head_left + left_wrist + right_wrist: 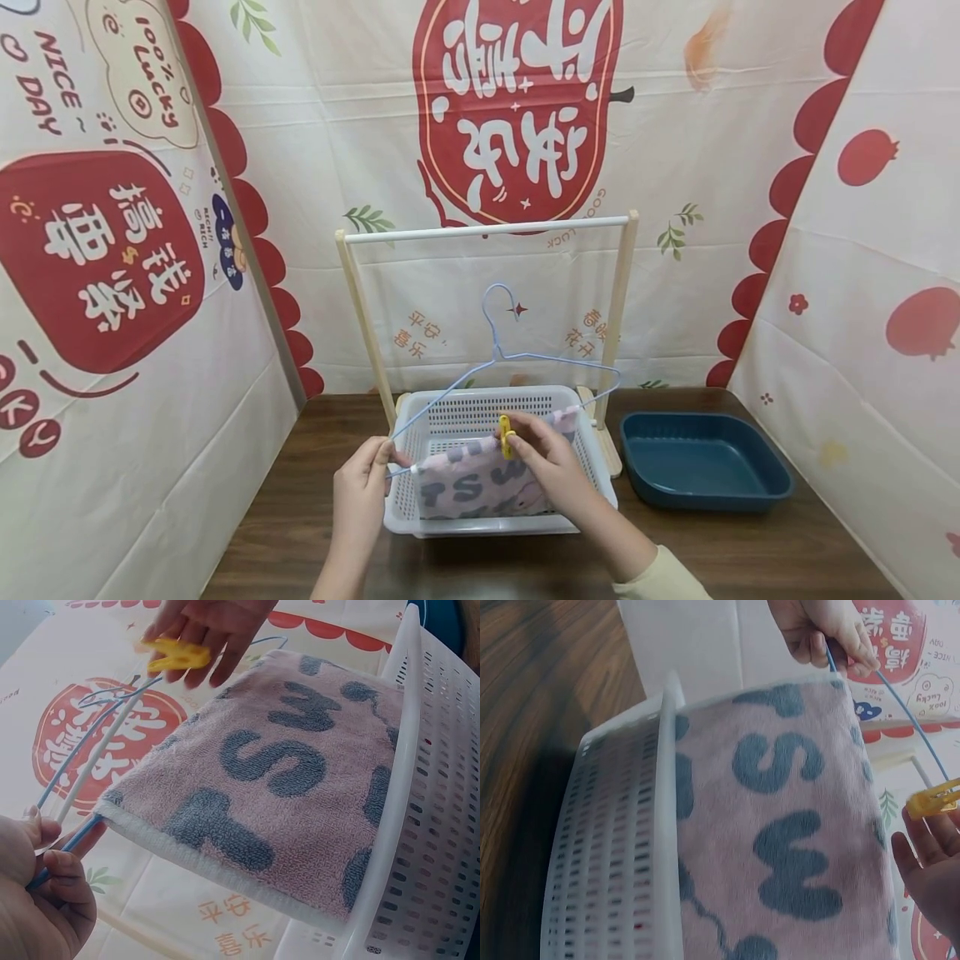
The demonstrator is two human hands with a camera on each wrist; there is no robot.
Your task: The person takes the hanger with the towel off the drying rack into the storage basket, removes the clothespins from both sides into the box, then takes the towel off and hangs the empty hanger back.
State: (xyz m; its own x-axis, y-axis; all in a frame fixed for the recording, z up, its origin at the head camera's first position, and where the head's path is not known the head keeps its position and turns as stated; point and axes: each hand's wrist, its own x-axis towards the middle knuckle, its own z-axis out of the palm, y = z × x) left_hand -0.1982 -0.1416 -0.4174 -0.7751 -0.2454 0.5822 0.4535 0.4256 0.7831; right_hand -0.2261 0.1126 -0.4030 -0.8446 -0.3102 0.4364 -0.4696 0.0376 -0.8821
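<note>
A blue wire hanger [497, 353] stands upright over the white basket [495, 527]. Over its bottom bar is draped a pink towel [262, 772] with grey letters, whose lower part hangs down into the basket. My left hand [365, 479] grips the hanger at its left corner, beside the towel's white edge. Between the thumb and fingers of my right hand [551, 462] is a yellow clothespin [506, 437], pinched just at the towel's top fold in the head view. In the left wrist view, the clothespin [178, 655] appears apart from the towel.
Behind the basket stands a rack with a white rod [487, 231] and wooden posts. A dark teal basin [705, 496] sits to the right on the brown wooden table [292, 517]. Printed cloth [322, 125] surrounds the back and sides.
</note>
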